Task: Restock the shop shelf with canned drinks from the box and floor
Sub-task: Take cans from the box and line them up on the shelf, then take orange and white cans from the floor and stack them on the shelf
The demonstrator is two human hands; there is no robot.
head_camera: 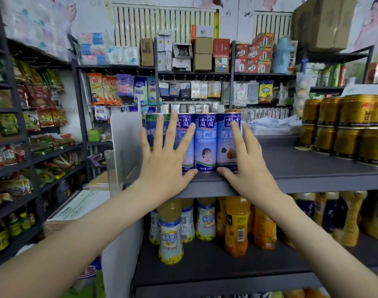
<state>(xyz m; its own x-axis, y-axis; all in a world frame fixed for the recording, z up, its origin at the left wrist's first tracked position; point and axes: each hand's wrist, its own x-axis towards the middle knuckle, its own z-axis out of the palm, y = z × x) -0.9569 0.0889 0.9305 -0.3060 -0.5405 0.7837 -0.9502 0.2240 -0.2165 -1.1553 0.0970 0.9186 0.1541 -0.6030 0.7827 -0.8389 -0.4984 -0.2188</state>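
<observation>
While both arms reach forward, the grey shelf (302, 168) fills the right side, with a white divider (124, 143) at its left end. Gold cans (345, 130) stand on it in two layers at the far right, well apart from the hands. Bottles (205, 222) of yellow and orange drink stand one level lower. Four blue cans (205, 143) stand upright in a row near the shelf's front edge, touching each other. The left hand (164, 164) lies flat, fingers spread, on the two left cans; the right hand (250, 168) presses straight fingers on the rightmost can.
</observation>
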